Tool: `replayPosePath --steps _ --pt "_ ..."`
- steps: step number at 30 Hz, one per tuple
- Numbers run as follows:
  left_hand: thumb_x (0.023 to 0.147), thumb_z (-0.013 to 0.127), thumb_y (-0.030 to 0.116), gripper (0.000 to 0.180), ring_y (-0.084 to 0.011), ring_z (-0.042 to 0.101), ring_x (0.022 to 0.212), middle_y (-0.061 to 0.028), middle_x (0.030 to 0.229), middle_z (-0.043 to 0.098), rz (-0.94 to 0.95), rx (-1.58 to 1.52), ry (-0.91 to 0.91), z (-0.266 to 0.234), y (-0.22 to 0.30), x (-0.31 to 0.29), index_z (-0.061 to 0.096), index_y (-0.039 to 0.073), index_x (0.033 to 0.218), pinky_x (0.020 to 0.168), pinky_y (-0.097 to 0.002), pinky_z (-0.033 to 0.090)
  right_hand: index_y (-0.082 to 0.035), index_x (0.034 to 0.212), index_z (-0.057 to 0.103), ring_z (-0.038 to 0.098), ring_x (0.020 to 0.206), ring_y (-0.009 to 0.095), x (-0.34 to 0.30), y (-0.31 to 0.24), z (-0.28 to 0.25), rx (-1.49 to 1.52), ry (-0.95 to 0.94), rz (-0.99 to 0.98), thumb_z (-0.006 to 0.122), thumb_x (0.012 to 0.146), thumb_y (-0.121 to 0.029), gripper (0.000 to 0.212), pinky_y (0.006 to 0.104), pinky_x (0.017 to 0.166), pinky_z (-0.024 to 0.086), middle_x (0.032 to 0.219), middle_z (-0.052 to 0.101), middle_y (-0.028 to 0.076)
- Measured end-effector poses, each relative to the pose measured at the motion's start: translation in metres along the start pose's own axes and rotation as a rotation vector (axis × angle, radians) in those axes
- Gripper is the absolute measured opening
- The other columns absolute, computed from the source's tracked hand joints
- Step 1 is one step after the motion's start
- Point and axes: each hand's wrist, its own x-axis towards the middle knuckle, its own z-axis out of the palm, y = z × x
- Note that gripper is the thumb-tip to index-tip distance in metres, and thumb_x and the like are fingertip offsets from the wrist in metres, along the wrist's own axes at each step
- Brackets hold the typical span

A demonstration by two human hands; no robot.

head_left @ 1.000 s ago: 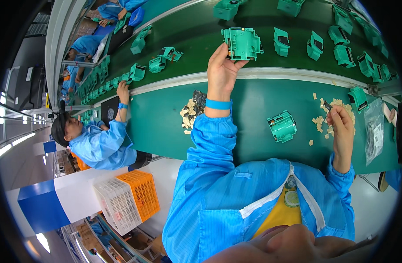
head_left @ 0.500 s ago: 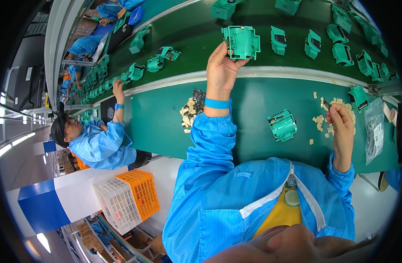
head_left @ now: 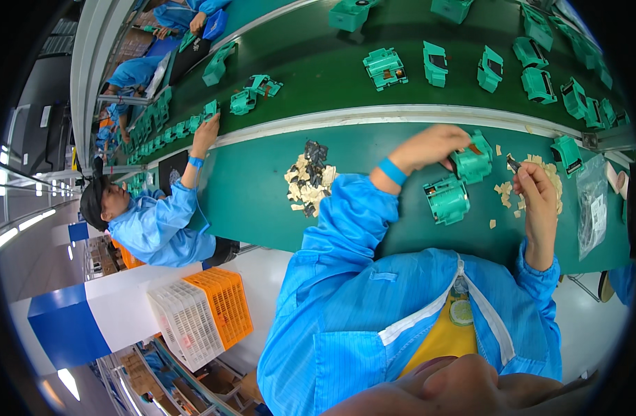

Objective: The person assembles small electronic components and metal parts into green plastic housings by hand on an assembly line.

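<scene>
Housing [head_left: 474, 163] is in the left hand [head_left: 432, 147], whose fingers close on its left side; their tips are partly hidden, and whether it rests on the table [head_left: 249, 194] or is lifted off it I cannot tell. To the right of that hold, the right hand [head_left: 536, 184] pinches a small dark piece [head_left: 513, 164] between thumb and fingers, near the housing but apart from it. The step in hand looks to be handling the two together, one in each hand; the next move seems to call for a firm left hold and a light, exact right pinch, as the piece is small. Just below the left grip lies a second housing [head_left: 448, 200], so close that contact cannot be judged. Pale bits [head_left: 555, 184] lie scattered beneath and around the right hand; beyond them sit a third housing [head_left: 567, 154] and a clear bag [head_left: 593, 225]. Well left of the left grip is a pile [head_left: 311, 180] of pale and dark bits. Past both hands, beyond the rail [head_left: 283, 127], more housings [head_left: 385, 68] stand on the belt [head_left: 311, 90]; far left, a co-worker [head_left: 159, 229] reaches to one.
</scene>
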Motion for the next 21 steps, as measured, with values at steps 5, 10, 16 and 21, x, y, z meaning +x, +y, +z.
replayPosePath --steps 5,10,16,21 --pt "0.095 0.068 0.026 0.028 -0.0242 0.067 0.086 -0.0124 0.091 0.071 0.483 0.618 0.390 -0.003 0.010 0.010 0.072 0.000 0.106 0.074 -0.0374 0.054 -0.002 0.111 0.066 0.056 0.083 0.007 -0.001 -0.006 -0.005 -0.020 -0.016 -0.029 0.062 0.103 -0.018 0.018 0.0233 0.076 0.043 0.090 0.063 -0.001" --pt "0.081 0.081 0.029 0.057 -0.0408 0.051 0.120 -0.0206 0.131 0.058 0.535 1.178 1.255 -0.073 0.033 0.013 0.062 0.004 0.128 0.098 -0.0474 0.047 -0.002 0.108 0.066 0.055 0.083 0.007 -0.007 -0.006 -0.015 -0.019 0.017 -0.031 0.062 0.103 -0.017 0.016 0.0230 0.076 0.043 0.089 0.063 -0.001" --pt "0.077 0.084 0.036 0.080 -0.0439 0.046 0.129 -0.0239 0.140 0.052 0.316 1.062 1.175 -0.110 0.012 0.025 0.052 -0.004 0.138 0.105 -0.0490 0.045 -0.002 0.109 0.065 0.055 0.083 0.007 -0.014 -0.015 0.002 -0.039 -0.007 -0.028 0.062 0.102 -0.016 0.016 0.0227 0.078 0.044 0.089 0.062 -0.001" --pt "0.078 0.080 0.028 0.073 -0.0454 0.049 0.126 -0.0274 0.139 0.052 0.360 1.132 1.014 -0.063 0.019 -0.026 0.051 -0.007 0.135 0.106 -0.0496 0.046 -0.002 0.110 0.065 0.055 0.084 0.007 -0.014 -0.009 -0.003 -0.016 -0.001 -0.012 0.063 0.102 -0.016 0.017 0.0224 0.078 0.044 0.090 0.062 -0.002"
